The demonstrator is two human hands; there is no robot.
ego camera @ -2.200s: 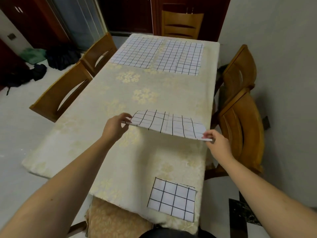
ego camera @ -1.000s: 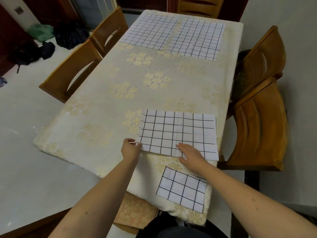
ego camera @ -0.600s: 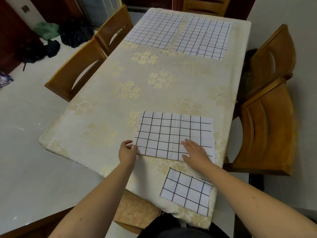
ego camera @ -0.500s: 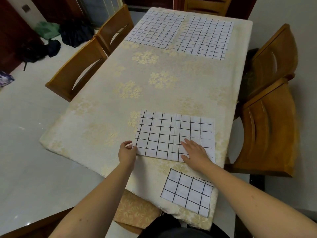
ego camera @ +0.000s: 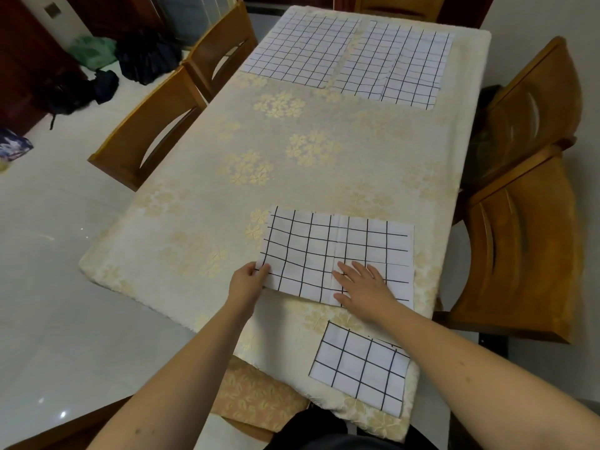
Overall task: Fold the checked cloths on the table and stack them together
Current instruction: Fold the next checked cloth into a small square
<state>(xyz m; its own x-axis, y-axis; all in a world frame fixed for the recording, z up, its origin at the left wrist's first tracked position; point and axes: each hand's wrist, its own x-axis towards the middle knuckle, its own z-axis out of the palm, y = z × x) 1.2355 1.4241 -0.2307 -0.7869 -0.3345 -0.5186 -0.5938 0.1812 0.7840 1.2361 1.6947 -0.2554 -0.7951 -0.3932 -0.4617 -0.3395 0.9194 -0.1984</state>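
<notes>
A white cloth with a black check (ego camera: 337, 245) lies folded in half on the table (ego camera: 292, 151), near its front right. My left hand (ego camera: 247, 281) pinches that cloth's near left corner. My right hand (ego camera: 363, 284) rests flat on its near edge, fingers spread. A smaller folded checked cloth (ego camera: 360, 365) lies at the front edge, close to me. Two unfolded checked cloths (ego camera: 302, 50) (ego camera: 396, 60) lie side by side at the far end.
The table has a cream cloth with gold flowers. Wooden chairs stand on the left (ego camera: 156, 131), on the right (ego camera: 519, 248) and at the far end. A cushioned seat (ego camera: 256, 397) sits under the front edge. Dark bags (ego camera: 143, 56) lie on the floor, far left.
The cloth, held up in the air by both hands 2.2 s ago, now lies flat and folded on the table. My right hand has moved to the middle of its near edge.
</notes>
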